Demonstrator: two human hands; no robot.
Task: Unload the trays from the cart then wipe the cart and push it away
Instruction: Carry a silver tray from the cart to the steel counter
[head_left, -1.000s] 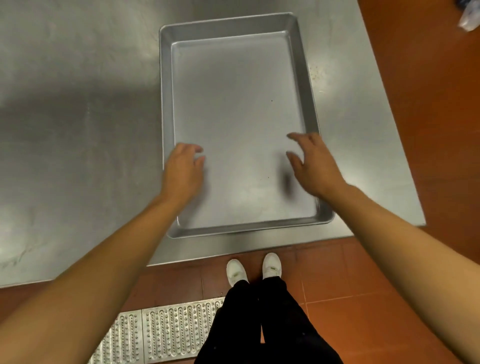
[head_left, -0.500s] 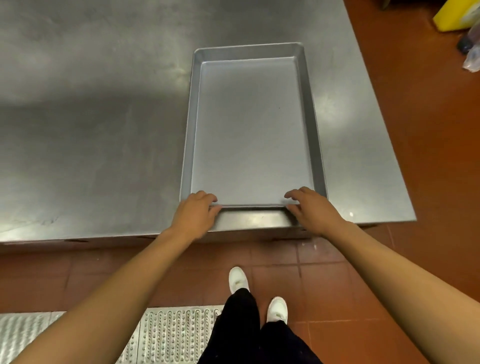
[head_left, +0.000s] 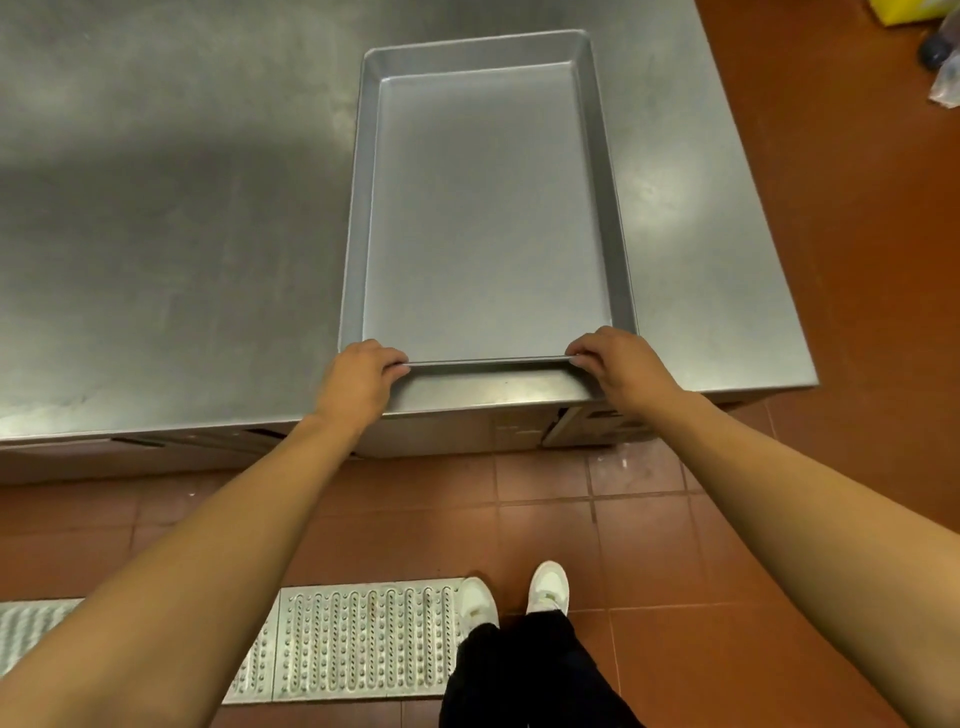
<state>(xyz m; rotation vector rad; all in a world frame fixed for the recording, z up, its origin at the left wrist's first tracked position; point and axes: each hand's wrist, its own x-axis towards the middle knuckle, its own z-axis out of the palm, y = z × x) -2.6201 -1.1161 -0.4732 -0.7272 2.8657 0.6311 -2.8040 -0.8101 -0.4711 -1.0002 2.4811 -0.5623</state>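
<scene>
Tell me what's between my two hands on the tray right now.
Only the tray's near rim runs between the left hand and right hand, each gripping a near corner; nothing else lies there in the head view.

Steel table (head_left: 156, 208); red tile floor (head_left: 649, 530); perforated drain grate (head_left: 363, 644); 2 white shoes (head_left: 548, 587); yellow container (head_left: 904, 9) far right.

Both hands (head_left: 358, 376) on tray (head_left: 488, 208) rim

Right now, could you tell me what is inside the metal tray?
Nothing shows inside the metal tray: its floor is bare. The left hand and right hand grip its near corners, hiding those small spots.
</scene>
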